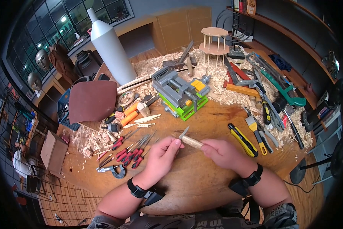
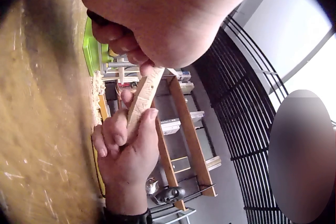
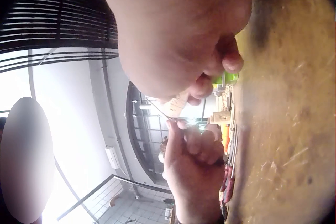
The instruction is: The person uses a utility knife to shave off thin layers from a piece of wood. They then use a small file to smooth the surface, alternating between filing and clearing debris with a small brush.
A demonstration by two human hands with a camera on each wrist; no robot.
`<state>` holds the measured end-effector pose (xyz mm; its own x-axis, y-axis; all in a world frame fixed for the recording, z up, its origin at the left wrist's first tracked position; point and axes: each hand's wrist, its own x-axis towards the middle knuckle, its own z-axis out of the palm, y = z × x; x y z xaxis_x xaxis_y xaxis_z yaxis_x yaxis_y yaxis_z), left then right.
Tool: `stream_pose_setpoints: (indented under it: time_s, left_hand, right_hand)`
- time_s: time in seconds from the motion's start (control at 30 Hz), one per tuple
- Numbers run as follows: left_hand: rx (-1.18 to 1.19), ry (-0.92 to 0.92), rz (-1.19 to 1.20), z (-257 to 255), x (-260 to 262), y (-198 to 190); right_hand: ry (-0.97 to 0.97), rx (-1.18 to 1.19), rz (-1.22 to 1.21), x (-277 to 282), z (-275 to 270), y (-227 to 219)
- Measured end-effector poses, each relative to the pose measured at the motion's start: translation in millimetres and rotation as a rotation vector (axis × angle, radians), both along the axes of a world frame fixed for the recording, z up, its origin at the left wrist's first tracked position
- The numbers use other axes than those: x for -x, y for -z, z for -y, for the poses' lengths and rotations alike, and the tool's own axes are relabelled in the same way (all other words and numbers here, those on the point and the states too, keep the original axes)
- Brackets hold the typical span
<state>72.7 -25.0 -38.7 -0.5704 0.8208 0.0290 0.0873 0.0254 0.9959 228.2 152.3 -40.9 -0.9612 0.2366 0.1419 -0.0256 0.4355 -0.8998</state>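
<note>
Over the near middle of the table, my left hand (image 1: 162, 152) grips a small knife, its blade (image 1: 184, 131) standing out past the thumb and pointing away from me. Most of its handle is hidden in the fist; a dark end (image 2: 95, 18) shows in the left wrist view. Opposite it, my right hand (image 1: 221, 152) pinches a pale whittled wooden stick (image 1: 193, 143) by its right end. The stick's left end meets the left fingers beside the blade. Cut facets show along the wood in the left wrist view.
Beyond the hands stands a grey and green vise (image 1: 183, 91) amid wood shavings. Red-handled screwdrivers (image 1: 129, 154) and a micrometer (image 1: 116, 170) lie left. A yellow utility knife (image 1: 243, 140) and saws, including a green-handled one (image 1: 284, 93), lie right. A small octagonal wooden stand (image 1: 214, 47) is at the back.
</note>
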Motion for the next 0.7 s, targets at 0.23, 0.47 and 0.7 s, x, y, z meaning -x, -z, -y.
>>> stream_pose_setpoints:
  time_s: [0.23, 0.47, 0.7]
  left_hand:
    - [0.014, 0.033, -0.009, -0.6, -3.5, 5.6]
    - [0.008, 0.05, 0.014, 0.4, -3.3, 9.8]
    - [0.049, 0.058, -0.013, -1.1, -6.9, 5.9]
  right_hand:
    - [0.04, 0.061, -0.01, -1.9, 3.6, 0.1]
    - [0.066, -0.025, -0.071, -2.5, 3.5, -4.7]
    - [0.157, 0.044, -0.066, -2.4, 6.7, -13.9]
